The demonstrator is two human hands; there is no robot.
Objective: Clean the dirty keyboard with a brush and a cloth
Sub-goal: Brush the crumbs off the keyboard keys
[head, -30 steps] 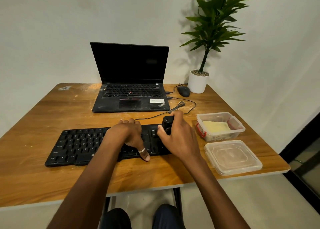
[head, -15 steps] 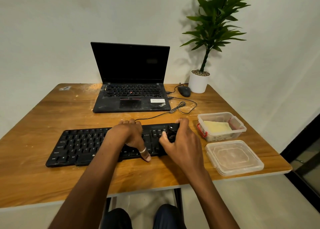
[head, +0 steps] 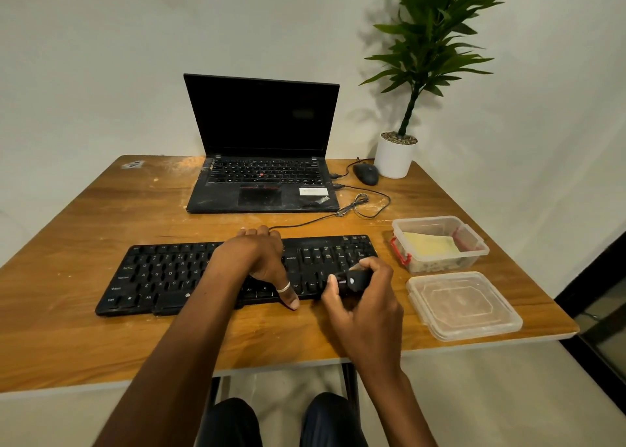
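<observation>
Since the earlier frame, the right hand (head: 364,306) has moved the brush (head: 354,280) from the keyboard's (head: 162,277) far edge to its near right keys. Keyboard lies flat on the worktop (head: 84,216), near the front edge. Left hand (head: 261,257) rests on the keyboard's middle, fingers curled over the far edge, thumb at the near edge. Right-hand fingers are wrapped around the brush. Cloth (head: 430,245) lies in the box (head: 440,243) at right.

At frame centre, the left hand (head: 261,260) presses the keyboard (head: 162,277); the right hand (head: 364,306) grips a brush (head: 354,280) over its right keys.
</observation>
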